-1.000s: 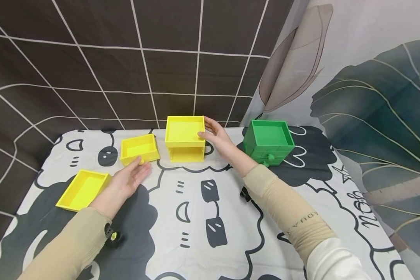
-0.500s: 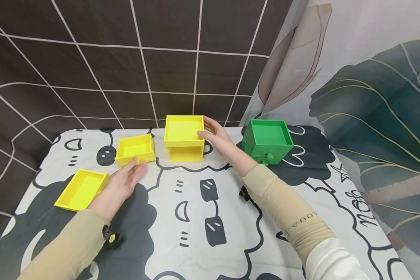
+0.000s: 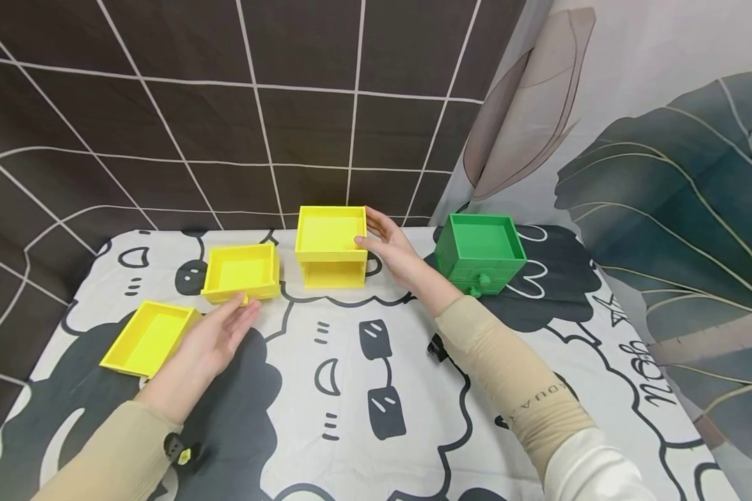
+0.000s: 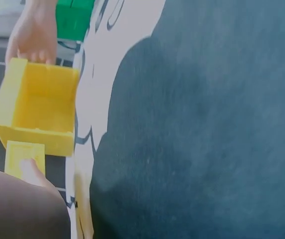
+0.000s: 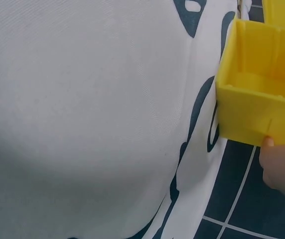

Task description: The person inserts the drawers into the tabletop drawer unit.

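In the head view, a yellow box (image 3: 331,233) stands at the back centre, its lower front open and hollow. My right hand (image 3: 395,254) grips its right side, thumb at the front and fingers behind. Left of the box lies a yellow drawer (image 3: 241,270); my left hand (image 3: 209,341) pinches its round knob at the front. The left wrist view shows the hollow box (image 4: 45,107) beside the drawer (image 4: 25,154), with my left hand (image 4: 28,194) at the drawer's front. In the right wrist view, my right hand (image 5: 284,167) touches the side of the box (image 5: 257,112).
A second yellow drawer (image 3: 150,339) lies at the left, beside my left forearm. At the right stands a green box (image 3: 481,254) with knobbed drawers. A dark gridded cloth (image 3: 301,125) hangs behind the printed table cover (image 3: 326,334).
The drawer at my left hand has shifted left and a little toward me, turning straighter to face me. My right hand and the yellow box have hardly moved.
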Available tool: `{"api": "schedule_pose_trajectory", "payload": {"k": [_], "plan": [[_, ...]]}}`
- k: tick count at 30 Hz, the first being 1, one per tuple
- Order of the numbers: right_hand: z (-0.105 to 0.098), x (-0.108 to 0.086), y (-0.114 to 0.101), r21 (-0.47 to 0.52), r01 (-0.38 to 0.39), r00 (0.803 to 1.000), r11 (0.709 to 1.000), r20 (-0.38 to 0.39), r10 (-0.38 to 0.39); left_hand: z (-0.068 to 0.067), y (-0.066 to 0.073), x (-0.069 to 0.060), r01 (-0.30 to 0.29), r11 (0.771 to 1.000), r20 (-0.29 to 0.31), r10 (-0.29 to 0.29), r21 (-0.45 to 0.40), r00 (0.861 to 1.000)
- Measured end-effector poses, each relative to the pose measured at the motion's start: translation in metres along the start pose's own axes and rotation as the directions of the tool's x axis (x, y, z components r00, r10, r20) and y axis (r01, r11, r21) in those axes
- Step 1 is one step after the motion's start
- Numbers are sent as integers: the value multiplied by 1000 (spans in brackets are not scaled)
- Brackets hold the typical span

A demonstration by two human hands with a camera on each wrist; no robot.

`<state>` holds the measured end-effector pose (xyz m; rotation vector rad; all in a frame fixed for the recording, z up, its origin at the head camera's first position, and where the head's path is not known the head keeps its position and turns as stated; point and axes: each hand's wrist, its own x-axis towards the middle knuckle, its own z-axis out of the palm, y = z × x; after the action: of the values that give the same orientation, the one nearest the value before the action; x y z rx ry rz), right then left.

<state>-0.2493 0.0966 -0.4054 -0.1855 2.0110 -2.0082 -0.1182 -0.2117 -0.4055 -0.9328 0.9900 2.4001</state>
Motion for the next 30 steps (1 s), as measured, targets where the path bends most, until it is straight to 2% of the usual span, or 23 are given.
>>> {"api": "schedule_pose_trajectory", "payload": {"k": [10,16,22,30], "plan": [[-2,2,5,46,22,999,999,36,-24,-11,-16,-14,-24,996,50,19,89,999],[0,2,10,123,28,999,992,41,-34,-14,-31,-21,-67,979,95,49,193,994],[2,2,14,209,36,998,977,42,-46,-7,-44,-20,-91,963,128,60,252,990],[3,5,17,223,55,997,973,48,-67,8,-61,-13,-116,948,136,78,298,988]]}}
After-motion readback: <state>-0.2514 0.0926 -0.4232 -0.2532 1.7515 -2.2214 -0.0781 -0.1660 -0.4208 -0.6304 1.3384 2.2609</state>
